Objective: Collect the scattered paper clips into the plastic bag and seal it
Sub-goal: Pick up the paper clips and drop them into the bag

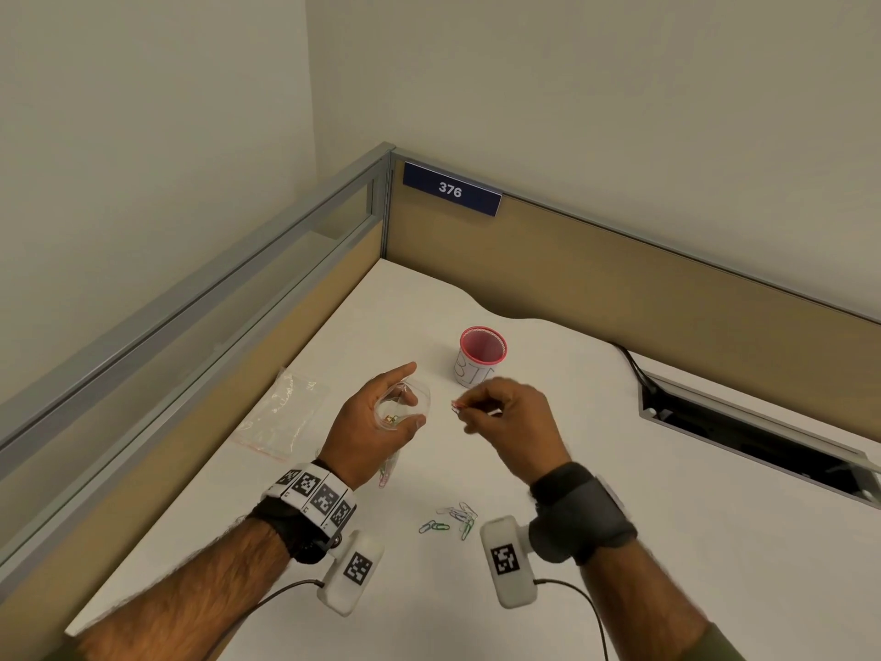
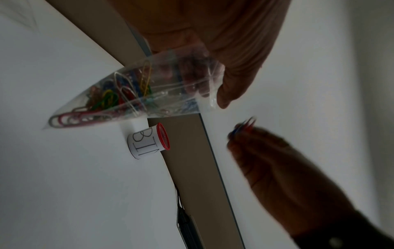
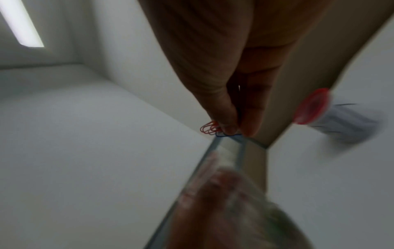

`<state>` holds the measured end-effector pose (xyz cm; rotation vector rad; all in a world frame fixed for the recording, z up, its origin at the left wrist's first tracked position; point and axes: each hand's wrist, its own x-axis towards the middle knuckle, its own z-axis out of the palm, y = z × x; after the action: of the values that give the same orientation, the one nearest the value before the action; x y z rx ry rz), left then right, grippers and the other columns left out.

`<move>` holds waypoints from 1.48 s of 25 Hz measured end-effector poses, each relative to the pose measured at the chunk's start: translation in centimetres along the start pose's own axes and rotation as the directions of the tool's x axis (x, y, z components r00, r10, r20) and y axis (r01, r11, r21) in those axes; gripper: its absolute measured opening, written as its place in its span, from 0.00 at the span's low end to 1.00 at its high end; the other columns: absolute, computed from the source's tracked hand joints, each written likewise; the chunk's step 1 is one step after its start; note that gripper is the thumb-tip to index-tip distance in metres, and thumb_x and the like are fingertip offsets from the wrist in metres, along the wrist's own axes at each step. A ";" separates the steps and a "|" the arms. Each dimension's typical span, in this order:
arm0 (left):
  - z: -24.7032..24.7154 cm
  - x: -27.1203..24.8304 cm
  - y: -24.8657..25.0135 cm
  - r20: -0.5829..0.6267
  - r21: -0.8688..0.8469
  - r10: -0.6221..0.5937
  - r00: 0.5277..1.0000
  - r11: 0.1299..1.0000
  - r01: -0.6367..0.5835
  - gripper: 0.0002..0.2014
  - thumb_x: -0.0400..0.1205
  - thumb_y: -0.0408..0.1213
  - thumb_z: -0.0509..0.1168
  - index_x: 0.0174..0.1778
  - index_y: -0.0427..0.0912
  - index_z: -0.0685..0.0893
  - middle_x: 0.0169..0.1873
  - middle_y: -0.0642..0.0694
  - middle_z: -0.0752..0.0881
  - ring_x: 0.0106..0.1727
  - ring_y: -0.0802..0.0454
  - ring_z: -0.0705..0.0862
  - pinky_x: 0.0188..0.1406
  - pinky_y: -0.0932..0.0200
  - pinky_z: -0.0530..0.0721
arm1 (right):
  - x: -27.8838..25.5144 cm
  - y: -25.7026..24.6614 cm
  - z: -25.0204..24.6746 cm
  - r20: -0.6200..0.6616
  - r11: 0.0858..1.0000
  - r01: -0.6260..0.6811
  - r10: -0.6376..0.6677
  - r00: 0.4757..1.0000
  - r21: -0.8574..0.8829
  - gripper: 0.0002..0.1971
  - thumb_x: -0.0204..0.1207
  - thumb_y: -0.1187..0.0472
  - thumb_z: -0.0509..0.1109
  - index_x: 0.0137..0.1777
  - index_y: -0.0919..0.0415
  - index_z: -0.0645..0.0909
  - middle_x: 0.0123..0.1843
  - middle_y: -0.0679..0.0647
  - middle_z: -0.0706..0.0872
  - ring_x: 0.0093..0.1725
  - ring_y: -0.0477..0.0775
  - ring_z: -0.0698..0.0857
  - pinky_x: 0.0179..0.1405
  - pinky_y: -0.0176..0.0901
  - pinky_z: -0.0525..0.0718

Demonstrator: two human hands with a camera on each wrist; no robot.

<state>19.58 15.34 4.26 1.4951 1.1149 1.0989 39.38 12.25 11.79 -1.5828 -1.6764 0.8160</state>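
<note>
The left hand (image 1: 376, 422) is gripping a clear plastic bag (image 2: 136, 94) by its upper part, fingers and thumb curled round the film and spreading the mouth. The bag is hanging above the white desk (image 1: 619, 541), its long axis slanting, with the mouth up by the fingers and the narrow closed corner pointing down toward the desk and back toward the wrist. Coloured paper clips inside the bag (image 2: 102, 101) are lying bunched in that lower corner, most of them lined up along the bag's long axis.

The right hand (image 1: 510, 417) is hovering just right of the bag, apart from it, with thumb and fingertips pinched tight on a few clips (image 3: 210, 129); red loops and a blue wire are sticking out past the fingertips (image 3: 229, 128) and pointing toward the bag's mouth.

Nearer the person than the bag, a small cluster of loose clips (image 1: 453, 517) is lying on the desk between the two wrists, green, blue and pale ones pointing various ways.

Beyond the bag and slightly right, a red-rimmed mesh cup (image 1: 481, 357) is standing upright, wrapped in white paper hand-lettered "BIN". Left of the bag, a second clear bag (image 1: 281, 412) is lying flat on the desk. Far behind the bag, on the partition corner, a dark blue plate (image 1: 450, 189) is reading "376". Both wrists are wearing bands with black-and-white square markers (image 1: 319, 496).
</note>
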 end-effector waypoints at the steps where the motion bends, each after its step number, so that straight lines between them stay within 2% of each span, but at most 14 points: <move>1: 0.0 0.0 0.0 0.001 0.002 0.004 1.000 1.000 -0.004 0.31 0.76 0.32 0.76 0.76 0.52 0.78 0.50 0.49 0.86 0.60 0.51 0.85 0.65 0.58 0.83 | 0.4 -1.4 -0.1 0.003 0.999 0.053 -0.053 0.999 -0.007 0.03 0.74 0.66 0.75 0.46 0.60 0.88 0.43 0.53 0.89 0.37 0.47 0.88 0.39 0.28 0.86; 5: 0.0 -0.1 0.1 0.017 0.000 0.037 0.999 0.999 -0.037 0.31 0.76 0.37 0.77 0.76 0.51 0.77 0.57 0.49 0.88 0.62 0.53 0.86 0.64 0.57 0.84 | 2.1 -4.3 1.4 0.075 0.979 0.190 -0.185 0.980 -0.078 0.04 0.74 0.66 0.74 0.47 0.59 0.88 0.44 0.55 0.88 0.41 0.50 0.87 0.44 0.39 0.89; 7: 0.0 -0.2 0.2 0.021 -0.005 0.058 0.998 0.998 -0.058 0.30 0.75 0.41 0.75 0.75 0.51 0.78 0.63 0.51 0.87 0.66 0.55 0.85 0.66 0.60 0.82 | 2.6 -4.8 2.3 0.143 0.971 0.193 -0.173 0.975 -0.140 0.05 0.75 0.65 0.74 0.49 0.59 0.87 0.47 0.54 0.88 0.45 0.51 0.87 0.49 0.45 0.90; 9: 0.0 -0.1 0.3 0.012 -0.009 0.064 0.998 0.998 -0.064 0.28 0.76 0.38 0.76 0.72 0.56 0.79 0.63 0.55 0.87 0.66 0.60 0.84 0.65 0.64 0.82 | 2.9 -5.1 2.8 0.192 0.957 0.192 -0.150 0.970 -0.217 0.07 0.76 0.63 0.73 0.53 0.60 0.87 0.50 0.55 0.88 0.47 0.52 0.87 0.53 0.47 0.89; 11: 0.0 -0.1 0.3 0.001 0.014 0.058 0.998 0.998 -0.058 0.27 0.77 0.35 0.76 0.69 0.61 0.78 0.58 0.57 0.88 0.62 0.64 0.85 0.61 0.69 0.82 | 2.9 -5.2 2.7 0.183 0.950 0.203 -0.161 0.970 -0.239 0.07 0.77 0.64 0.72 0.53 0.60 0.87 0.50 0.56 0.89 0.47 0.53 0.87 0.53 0.47 0.89; 13: 0.0 -0.1 0.0 -0.004 0.043 0.052 0.999 0.998 -0.052 0.28 0.77 0.34 0.76 0.72 0.56 0.79 0.52 0.53 0.88 0.58 0.61 0.85 0.57 0.73 0.82 | 2.7 -5.3 2.2 0.120 0.951 0.227 -0.206 0.971 -0.209 0.06 0.78 0.66 0.71 0.51 0.60 0.87 0.48 0.55 0.89 0.45 0.52 0.87 0.50 0.43 0.89; 15: 0.1 -0.2 -0.1 0.002 0.030 0.039 0.999 0.999 -0.039 0.30 0.77 0.34 0.76 0.75 0.50 0.78 0.50 0.50 0.87 0.58 0.57 0.85 0.57 0.72 0.82 | 2.5 -4.9 1.4 0.045 0.965 0.212 -0.208 0.977 -0.155 0.06 0.78 0.67 0.70 0.50 0.59 0.87 0.46 0.52 0.88 0.43 0.46 0.87 0.46 0.34 0.88; 18: 0.2 -0.3 0.1 -0.001 -0.005 0.022 1.000 1.000 -0.022 0.31 0.77 0.31 0.76 0.76 0.50 0.77 0.49 0.49 0.86 0.58 0.55 0.85 0.60 0.70 0.81 | 2.1 -1.8 0.4 -0.027 0.990 0.116 -0.119 0.993 -0.084 0.07 0.78 0.69 0.69 0.49 0.59 0.87 0.42 0.46 0.86 0.38 0.41 0.85 0.41 0.26 0.85; 20: 0.1 -0.3 0.2 -0.009 -0.018 0.025 1.000 1.000 -0.025 0.31 0.76 0.30 0.76 0.75 0.50 0.78 0.49 0.49 0.86 0.58 0.55 0.85 0.62 0.73 0.79 | 1.6 2.5 0.9 -0.021 0.987 0.008 -0.011 1.000 -0.158 0.06 0.77 0.68 0.70 0.48 0.59 0.87 0.43 0.48 0.87 0.39 0.44 0.85 0.44 0.34 0.86; 22: -0.2 -0.4 0.2 -0.013 -0.020 0.026 1.000 0.999 -0.026 0.31 0.76 0.29 0.76 0.75 0.50 0.78 0.49 0.50 0.86 0.58 0.56 0.85 0.63 0.72 0.79 | 0.4 7.5 2.3 0.060 0.938 -0.103 0.130 0.990 -0.332 0.08 0.75 0.68 0.70 0.49 0.59 0.88 0.50 0.54 0.88 0.47 0.51 0.85 0.54 0.44 0.84; 26: -0.6 -0.4 0.3 -0.022 -0.011 0.018 1.000 1.000 -0.018 0.31 0.76 0.30 0.76 0.76 0.50 0.78 0.48 0.50 0.85 0.58 0.56 0.85 0.65 0.69 0.79 | -3.5 14.3 5.6 0.167 0.831 -0.199 0.327 0.930 -0.519 0.15 0.77 0.69 0.64 0.62 0.58 0.81 0.64 0.55 0.79 0.65 0.56 0.78 0.64 0.40 0.74; 29: -0.7 -0.4 0.1 -0.027 -0.015 0.024 0.999 1.000 -0.024 0.31 0.75 0.33 0.75 0.76 0.50 0.78 0.49 0.49 0.86 0.58 0.57 0.84 0.64 0.71 0.79 | -5.4 15.4 7.8 0.215 0.796 -0.137 0.318 0.923 -0.590 0.15 0.78 0.66 0.58 0.61 0.57 0.79 0.59 0.55 0.76 0.62 0.57 0.77 0.59 0.40 0.76; 32: -0.6 -0.3 0.1 -0.028 -0.022 0.018 0.999 1.000 -0.019 0.31 0.76 0.28 0.75 0.76 0.49 0.78 0.50 0.46 0.86 0.58 0.55 0.85 0.66 0.69 0.78 | -6.4 14.9 9.0 0.248 0.842 -0.105 0.272 0.930 -0.530 0.15 0.80 0.65 0.58 0.62 0.57 0.80 0.58 0.55 0.78 0.58 0.56 0.78 0.57 0.39 0.77; 37: -0.8 -0.3 0.1 -0.022 -0.024 0.026 0.999 0.999 -0.026 0.31 0.75 0.32 0.76 0.76 0.49 0.78 0.50 0.46 0.86 0.59 0.53 0.85 0.68 0.63 0.79 | -6.0 14.8 8.0 0.132 0.881 -0.187 0.268 0.954 -0.435 0.14 0.80 0.62 0.63 0.63 0.56 0.83 0.59 0.54 0.81 0.60 0.55 0.82 0.59 0.38 0.78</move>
<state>18.74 15.20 4.50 1.4857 1.0962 1.1450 41.44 7.24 -5.28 -2.0866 -1.9187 0.7759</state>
